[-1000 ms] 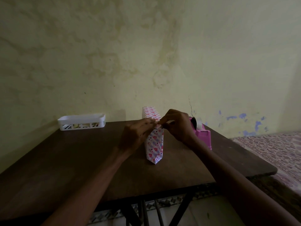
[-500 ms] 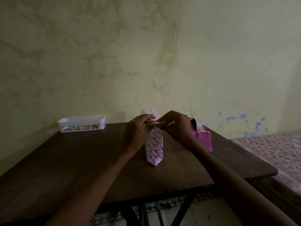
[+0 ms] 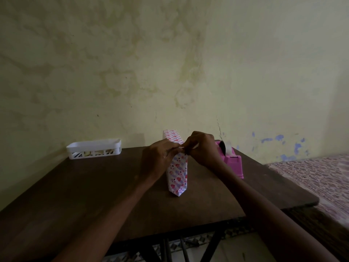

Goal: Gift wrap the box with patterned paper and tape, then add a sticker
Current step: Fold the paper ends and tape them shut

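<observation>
Box [image 3: 172,136] in patterned paper [image 3: 178,178] is standing on edge on table [image 3: 94,195]. L hand [image 3: 160,157] and R hand [image 3: 202,148] are meeting at box's near top corner, fingers curled, pinching paper there. Pink tape dispenser [image 3: 232,161] sitting just R of box; white basket [image 3: 93,149] well L of box.

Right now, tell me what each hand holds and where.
Left hand and right hand both pinch the wrapped box by the paper at its top near edge.
</observation>
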`<move>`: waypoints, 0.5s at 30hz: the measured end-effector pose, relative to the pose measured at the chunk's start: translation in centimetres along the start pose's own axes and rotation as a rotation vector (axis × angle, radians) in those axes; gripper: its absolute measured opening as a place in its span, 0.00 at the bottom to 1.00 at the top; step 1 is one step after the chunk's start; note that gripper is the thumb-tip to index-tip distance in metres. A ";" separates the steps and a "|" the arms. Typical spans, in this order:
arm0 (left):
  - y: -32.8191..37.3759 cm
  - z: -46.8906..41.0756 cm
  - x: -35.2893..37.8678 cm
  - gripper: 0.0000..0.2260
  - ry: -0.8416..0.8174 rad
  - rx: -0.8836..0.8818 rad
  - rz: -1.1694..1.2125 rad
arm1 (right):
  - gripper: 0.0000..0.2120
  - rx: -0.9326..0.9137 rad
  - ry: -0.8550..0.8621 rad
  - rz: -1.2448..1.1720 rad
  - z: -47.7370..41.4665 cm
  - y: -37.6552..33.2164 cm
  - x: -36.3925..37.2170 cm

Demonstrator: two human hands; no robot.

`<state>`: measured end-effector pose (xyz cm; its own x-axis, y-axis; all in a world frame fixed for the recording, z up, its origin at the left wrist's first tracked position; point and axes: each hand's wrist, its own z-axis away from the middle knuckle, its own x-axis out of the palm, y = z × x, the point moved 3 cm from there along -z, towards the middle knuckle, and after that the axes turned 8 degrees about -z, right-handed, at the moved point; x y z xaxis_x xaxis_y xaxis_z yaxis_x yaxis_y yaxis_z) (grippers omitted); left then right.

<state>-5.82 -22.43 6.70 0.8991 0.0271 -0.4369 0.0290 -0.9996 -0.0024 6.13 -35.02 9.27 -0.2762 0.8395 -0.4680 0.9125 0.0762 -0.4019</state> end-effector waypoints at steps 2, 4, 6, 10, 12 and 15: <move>-0.1 0.1 0.1 0.16 0.012 0.000 -0.021 | 0.04 0.009 -0.001 -0.012 0.0 0.0 0.0; -0.1 0.1 0.2 0.14 0.024 0.010 -0.043 | 0.04 0.013 0.004 -0.025 0.1 -0.1 0.0; 0.0 0.1 0.3 0.13 0.037 0.033 -0.055 | 0.04 0.013 0.009 -0.027 0.2 -0.1 0.0; 0.0 0.2 0.5 0.13 0.010 0.082 -0.050 | 0.04 0.036 0.006 -0.007 0.1 0.2 -0.1; -0.1 0.4 0.5 0.13 -0.008 0.097 -0.043 | 0.05 0.039 0.005 -0.006 0.0 0.3 -0.1; -0.1 0.6 0.3 0.15 -0.033 0.100 -0.038 | 0.04 0.025 0.010 -0.019 0.0 0.3 0.1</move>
<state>-5.80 -22.34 6.00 0.8835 0.0667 -0.4637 0.0178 -0.9939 -0.1091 6.36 -34.92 9.15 -0.2905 0.8431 -0.4525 0.8991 0.0787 -0.4306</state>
